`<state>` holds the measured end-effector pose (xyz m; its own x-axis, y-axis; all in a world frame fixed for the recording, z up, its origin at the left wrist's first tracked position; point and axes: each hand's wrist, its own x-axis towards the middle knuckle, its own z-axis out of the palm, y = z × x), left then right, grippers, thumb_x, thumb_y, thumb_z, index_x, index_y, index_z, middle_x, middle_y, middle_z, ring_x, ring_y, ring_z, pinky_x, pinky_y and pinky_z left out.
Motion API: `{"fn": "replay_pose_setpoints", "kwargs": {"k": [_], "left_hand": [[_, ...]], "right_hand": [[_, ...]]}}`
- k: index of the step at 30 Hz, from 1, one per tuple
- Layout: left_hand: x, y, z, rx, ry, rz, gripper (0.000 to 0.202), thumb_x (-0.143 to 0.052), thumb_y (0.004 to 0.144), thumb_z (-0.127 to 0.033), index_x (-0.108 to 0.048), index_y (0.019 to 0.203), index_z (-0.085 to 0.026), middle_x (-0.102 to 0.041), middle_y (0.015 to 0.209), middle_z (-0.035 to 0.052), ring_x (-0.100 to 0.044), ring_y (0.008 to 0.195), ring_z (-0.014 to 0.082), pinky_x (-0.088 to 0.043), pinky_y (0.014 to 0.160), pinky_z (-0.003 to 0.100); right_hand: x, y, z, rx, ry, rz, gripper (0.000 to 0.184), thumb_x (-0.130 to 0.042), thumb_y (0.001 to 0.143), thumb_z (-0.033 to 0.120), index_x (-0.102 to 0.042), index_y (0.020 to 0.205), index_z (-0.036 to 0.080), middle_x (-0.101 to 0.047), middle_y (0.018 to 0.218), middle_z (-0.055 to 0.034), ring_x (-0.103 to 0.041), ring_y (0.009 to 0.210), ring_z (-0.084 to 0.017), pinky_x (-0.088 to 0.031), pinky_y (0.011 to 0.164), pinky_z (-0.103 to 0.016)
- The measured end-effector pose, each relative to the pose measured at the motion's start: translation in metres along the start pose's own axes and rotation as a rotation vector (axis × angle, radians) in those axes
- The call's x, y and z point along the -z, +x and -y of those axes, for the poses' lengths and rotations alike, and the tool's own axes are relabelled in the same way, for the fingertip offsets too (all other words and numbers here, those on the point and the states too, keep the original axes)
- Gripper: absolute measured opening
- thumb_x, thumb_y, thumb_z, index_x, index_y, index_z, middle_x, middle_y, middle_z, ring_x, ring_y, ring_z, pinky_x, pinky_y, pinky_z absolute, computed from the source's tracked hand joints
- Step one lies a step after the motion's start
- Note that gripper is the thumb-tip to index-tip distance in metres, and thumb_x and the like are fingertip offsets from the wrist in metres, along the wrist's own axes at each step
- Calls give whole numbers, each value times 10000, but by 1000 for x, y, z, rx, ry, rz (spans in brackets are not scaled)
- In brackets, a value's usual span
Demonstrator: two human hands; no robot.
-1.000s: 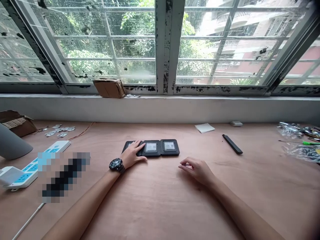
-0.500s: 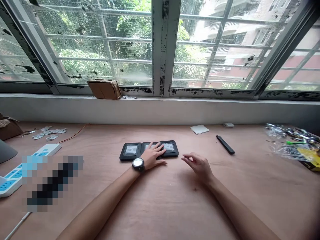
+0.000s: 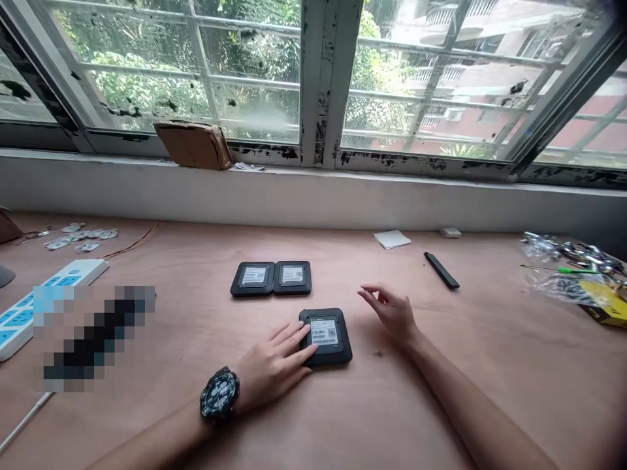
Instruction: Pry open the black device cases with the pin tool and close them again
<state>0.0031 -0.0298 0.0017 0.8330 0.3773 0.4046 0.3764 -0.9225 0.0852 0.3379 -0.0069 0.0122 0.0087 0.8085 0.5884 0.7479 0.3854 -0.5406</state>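
Observation:
A black square case with a white barcode label (image 3: 324, 334) lies flat on the table, apart from the others. My left hand (image 3: 274, 365), with a dark watch on its wrist, rests its outstretched fingers on the left side of that case. Farther back, two similar labelled cases, a left one (image 3: 253, 279) and a right one (image 3: 292, 278), lie side by side, touching. To the right of the near case, my right hand (image 3: 389, 309) is held with thumb and forefinger pinched together. Anything between those fingertips is too small to make out.
A black bar-shaped object (image 3: 441, 271) lies right of my right hand, with a white paper pad (image 3: 392, 239) behind. Plastic bags with metal parts (image 3: 573, 261) lie far right. A power strip (image 3: 83, 271) and a blurred-out dark object (image 3: 100, 334) are at left.
My left hand has drawn the rightmost case of the row toward me, away from the other two. The right hand keeps its pinch. The camera view has tilted down a little.

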Motion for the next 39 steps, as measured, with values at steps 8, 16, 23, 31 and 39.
{"fn": "replay_pose_setpoints", "kwargs": {"k": [8, 16, 23, 31, 39], "left_hand": [[6, -8, 23, -13, -135, 61, 433, -482, 1018, -169, -577, 1427, -276, -458, 1563, 102, -426, 1453, 306, -435, 1167, 531], [11, 1, 11, 10, -223, 68, 495, -641, 982, -404, -562, 1443, -243, -484, 1545, 117, -471, 1423, 322, -446, 1158, 512], [1, 2, 0, 17, -141, 62, 479, -639, 972, -506, -624, 1379, -254, -528, 1511, 111, -507, 1392, 336, -470, 1130, 519], [-1, 1, 2, 8, -136, 63, 501, -638, 969, -526, -606, 1396, -267, -527, 1513, 106, -521, 1380, 339, -469, 1125, 530], [5, 0, 6, -1, -239, 59, 546, -696, 920, -550, -628, 1374, -255, -539, 1503, 106, -519, 1380, 341, -448, 1150, 513]], "right_hand": [[2, 1, 14, 114, -20, 89, 277, -607, 986, 476, -743, 1018, 237, -771, 864, -47, -649, 626, -164, -512, 614, -281], [-6, -17, 37, -26, 381, -17, 171, -518, 1043, 363, -622, 1071, 231, -718, 833, -34, -620, 618, -149, -507, 580, -279], [-23, -37, 53, 64, 584, -75, 100, -474, 1063, 307, -555, 1093, 257, -650, 819, -3, -512, 526, -105, -428, 491, -246], [-25, -29, 60, 51, 505, 26, 133, -498, 1051, 322, -611, 1043, 252, -651, 916, -41, -615, 735, -160, -510, 637, -301], [-10, -10, 74, -195, 794, 295, 422, -347, 1076, 500, -555, 1343, 248, -615, 805, -13, -405, 517, -121, -357, 472, -271]]}}
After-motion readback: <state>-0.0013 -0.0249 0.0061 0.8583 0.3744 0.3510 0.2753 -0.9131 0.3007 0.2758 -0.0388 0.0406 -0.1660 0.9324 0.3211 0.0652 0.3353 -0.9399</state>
